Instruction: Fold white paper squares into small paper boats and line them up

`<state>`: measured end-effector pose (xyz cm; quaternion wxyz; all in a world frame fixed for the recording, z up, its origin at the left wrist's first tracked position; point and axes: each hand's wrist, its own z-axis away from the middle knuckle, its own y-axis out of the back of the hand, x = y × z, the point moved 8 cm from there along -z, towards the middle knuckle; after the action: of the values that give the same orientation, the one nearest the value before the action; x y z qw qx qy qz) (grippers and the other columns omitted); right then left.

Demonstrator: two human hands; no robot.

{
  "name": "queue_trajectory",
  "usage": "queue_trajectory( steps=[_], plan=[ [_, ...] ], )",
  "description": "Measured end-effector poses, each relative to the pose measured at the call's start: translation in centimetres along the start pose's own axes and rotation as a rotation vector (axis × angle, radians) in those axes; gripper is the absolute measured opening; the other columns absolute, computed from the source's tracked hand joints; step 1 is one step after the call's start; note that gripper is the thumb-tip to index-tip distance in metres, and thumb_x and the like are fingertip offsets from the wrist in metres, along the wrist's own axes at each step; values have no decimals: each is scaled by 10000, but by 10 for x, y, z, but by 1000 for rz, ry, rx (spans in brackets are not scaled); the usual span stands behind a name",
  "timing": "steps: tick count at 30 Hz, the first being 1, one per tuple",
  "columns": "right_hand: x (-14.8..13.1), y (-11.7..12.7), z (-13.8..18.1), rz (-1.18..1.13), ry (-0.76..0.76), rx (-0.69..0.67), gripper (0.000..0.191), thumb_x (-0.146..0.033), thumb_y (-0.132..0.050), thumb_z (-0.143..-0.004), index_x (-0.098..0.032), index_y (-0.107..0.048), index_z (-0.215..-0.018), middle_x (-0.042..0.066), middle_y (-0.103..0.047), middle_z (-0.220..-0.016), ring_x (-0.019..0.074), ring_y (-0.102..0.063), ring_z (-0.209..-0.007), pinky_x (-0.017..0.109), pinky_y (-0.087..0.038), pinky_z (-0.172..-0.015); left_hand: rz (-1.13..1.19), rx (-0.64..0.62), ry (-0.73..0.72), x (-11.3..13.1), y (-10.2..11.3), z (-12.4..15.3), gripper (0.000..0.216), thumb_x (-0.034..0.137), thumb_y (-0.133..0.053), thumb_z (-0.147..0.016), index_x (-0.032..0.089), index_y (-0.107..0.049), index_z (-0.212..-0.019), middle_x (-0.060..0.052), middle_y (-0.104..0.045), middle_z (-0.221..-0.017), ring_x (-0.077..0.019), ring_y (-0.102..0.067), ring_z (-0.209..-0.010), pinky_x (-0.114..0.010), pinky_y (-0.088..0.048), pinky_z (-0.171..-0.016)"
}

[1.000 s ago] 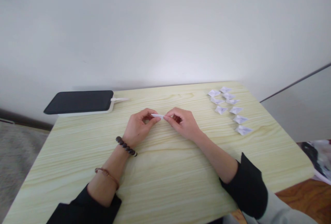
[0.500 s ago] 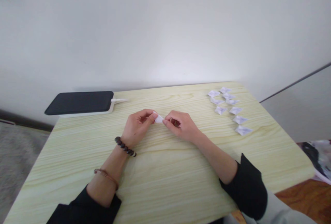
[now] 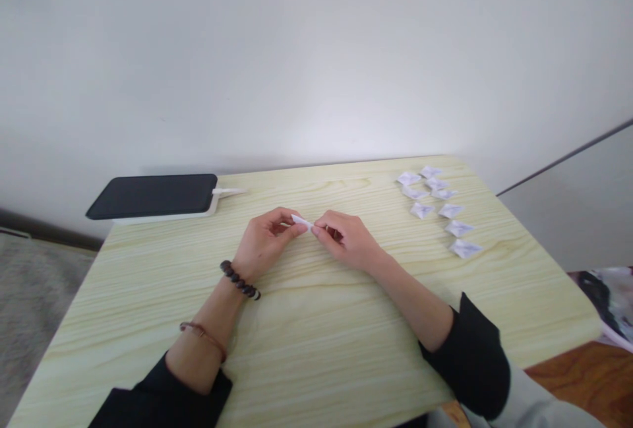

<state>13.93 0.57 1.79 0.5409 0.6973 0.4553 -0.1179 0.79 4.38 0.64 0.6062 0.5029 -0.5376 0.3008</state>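
Observation:
A small folded white paper (image 3: 301,221) is held between my two hands, above the middle of the table. My left hand (image 3: 267,238) pinches its left part between thumb and fingers. The thumb and forefinger of my right hand (image 3: 347,239) grip its right tip. Part of the paper is covered by the fingers. Over to the right, several small folded paper boats (image 3: 459,228) stand on the table in two loose columns, apart from both hands.
A black phone (image 3: 153,194) lies on a white block at the back left, with a white cable (image 3: 231,191) at its right end. The pale wood-grain table (image 3: 316,349) backs onto a white wall (image 3: 316,59). Beyond its right edge are plastic-looking bags (image 3: 610,296).
The paper has turned so that it looks narrower, and my left thumb has shifted right along it. My right hand has barely moved. The boats and phone are where they were.

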Motion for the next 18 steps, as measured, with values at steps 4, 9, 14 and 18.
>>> queue_trajectory(
  steps=[4,9,14,18],
  plan=[
    [-4,0,0,76,59,3,157,-225,-470,-907,-190,-586,-807,1,-586,-735,101,-512,-639,219,-365,-591,-24,7,6,0,0,0,253,402,-703,-709,161,-678,-781,-39,-710,-771,-181,-642,-733,-298,-519,-710],
    [-7,10,-2,245,77,126,181,-247,-476,-913,-193,-602,-795,8,-605,-730,98,-528,-627,216,-355,-568,37,114,62,-5,3,0,318,434,-692,-729,147,-673,-865,-65,-735,-827,-182,-683,-717,-289,-547,-698],
    [-12,8,-2,436,105,142,237,-239,-482,-903,-195,-593,-699,4,-618,-700,92,-539,-597,219,-336,-546,85,102,103,-7,0,0,433,461,-700,-727,144,-665,-1020,-87,-743,-909,-197,-699,-750,-310,-572,-728],
    [-11,2,-2,341,107,52,216,-349,-540,-893,-193,-596,-755,-3,-629,-763,81,-522,-574,216,-353,-553,139,70,57,-6,-2,-1,417,441,-718,-711,145,-674,-1002,-99,-729,-997,-225,-684,-906,-338,-558,-814]
  ],
)
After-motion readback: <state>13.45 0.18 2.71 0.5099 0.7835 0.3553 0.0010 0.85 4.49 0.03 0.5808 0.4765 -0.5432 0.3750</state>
